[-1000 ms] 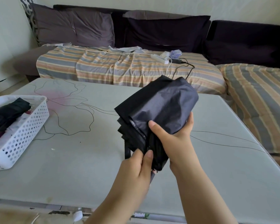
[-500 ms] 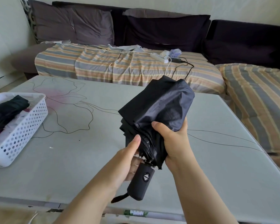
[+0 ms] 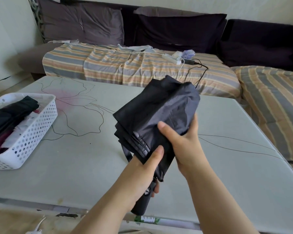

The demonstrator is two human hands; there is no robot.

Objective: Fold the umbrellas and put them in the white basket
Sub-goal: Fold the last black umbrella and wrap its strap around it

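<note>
Black umbrella [image 3: 156, 114] is held in the air over the table [image 3: 74, 166], in front of the person, with its canopy pointing up and away toward the sofa [image 3: 142, 71] behind the table. The canopy cloth is gathered in flat pleats but not yet wrapped tight. The right hand [image 3: 184, 146] grips the folded cloth at the middle, thumb on top and the other fingers curled under it. The left hand [image 3: 142, 173] holds the lower part, its thumb pressing on the edge of the pleats, and its fingers closed around the black handle [image 3: 143, 202] that sticks out below, near the front edge of the table.

The white basket [image 3: 32, 132] stands on the left side of the table, well apart from the umbrella. Inside it lies another folded black umbrella [image 3: 12, 114], with some white and dark red cloth beside it. On the striped cover of the sofa there is a white power strip [image 3: 172, 59] with cables.
</note>
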